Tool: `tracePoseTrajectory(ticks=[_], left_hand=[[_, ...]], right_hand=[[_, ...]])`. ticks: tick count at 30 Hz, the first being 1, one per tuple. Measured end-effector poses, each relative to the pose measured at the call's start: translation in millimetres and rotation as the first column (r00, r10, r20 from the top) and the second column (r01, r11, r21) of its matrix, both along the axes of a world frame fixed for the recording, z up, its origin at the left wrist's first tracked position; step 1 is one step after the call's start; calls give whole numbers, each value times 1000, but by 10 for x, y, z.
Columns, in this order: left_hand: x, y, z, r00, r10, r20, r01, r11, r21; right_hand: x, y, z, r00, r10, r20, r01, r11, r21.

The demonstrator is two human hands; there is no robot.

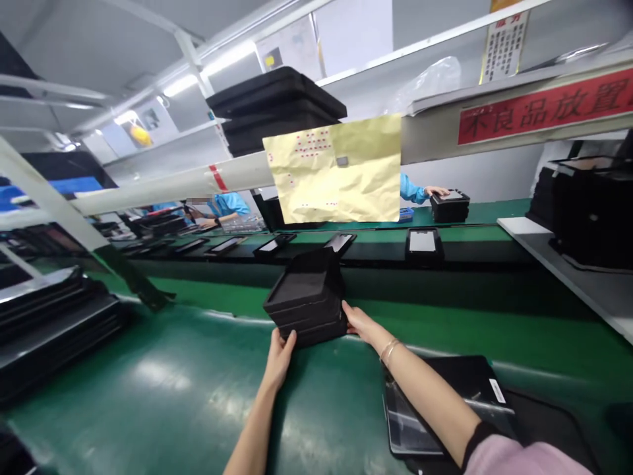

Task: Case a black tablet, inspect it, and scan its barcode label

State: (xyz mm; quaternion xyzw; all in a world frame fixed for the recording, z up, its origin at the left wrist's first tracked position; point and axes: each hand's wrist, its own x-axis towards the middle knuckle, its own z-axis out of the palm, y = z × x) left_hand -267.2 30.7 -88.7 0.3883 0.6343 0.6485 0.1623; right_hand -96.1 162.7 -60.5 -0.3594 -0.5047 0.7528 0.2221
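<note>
Between my two hands is a stack of several black trays (309, 300), tilted a little over the green bench (198, 376). My left hand (281, 353) grips the stack's lower front left corner, its thumb against the side. My right hand (359, 320) is closed on the right side, with its fingers partly hidden behind the trays. The top tray looks bare inside. Just beyond the stack runs a dark strip bearing black trays with pale flat panels, such as one black tray (422, 244) to the right.
Glass-like black panels (420, 422) lie under my right forearm. More dark trays are stacked at left (54, 323) and on a right-hand shelf (588, 204). A yellow paper (341, 171) hangs from the overhead rail. Across the bench, a person's hand (438, 191) touches a tray stack.
</note>
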Motion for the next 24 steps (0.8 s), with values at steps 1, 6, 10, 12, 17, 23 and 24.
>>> tracePoseTrajectory(ticks=[1,6,10,12,17,23,24], left_hand=[[55,42,-21,1000,-19,0,19,1000,13],[337,356,-116,998,-60,-2,60,995,85],[555,772,-116,994,-106,-37,110,988,107],[693,1036,-114,988,-143,-61,150,981,123],[1061,1566,-155,945,-307,-113,314,948,56],[1121,1636,-168,918,-365,-156,357,931,-77],[1109,1628,-166,922,-354,-158,344,935,-88]], right_hand=[[22,43,-5,999,0,-33,-1,1000,-23],[283,277,8,971,-28,-236,5,995,-97],[497,549,62,926,-142,-349,102,986,-131],[647,740,91,895,-205,-396,171,978,-119],[1463,1333,79,825,-357,-437,379,925,-40],[2826,1801,-145,757,-542,-364,609,788,93],[2990,1843,-187,736,-584,-342,648,754,105]])
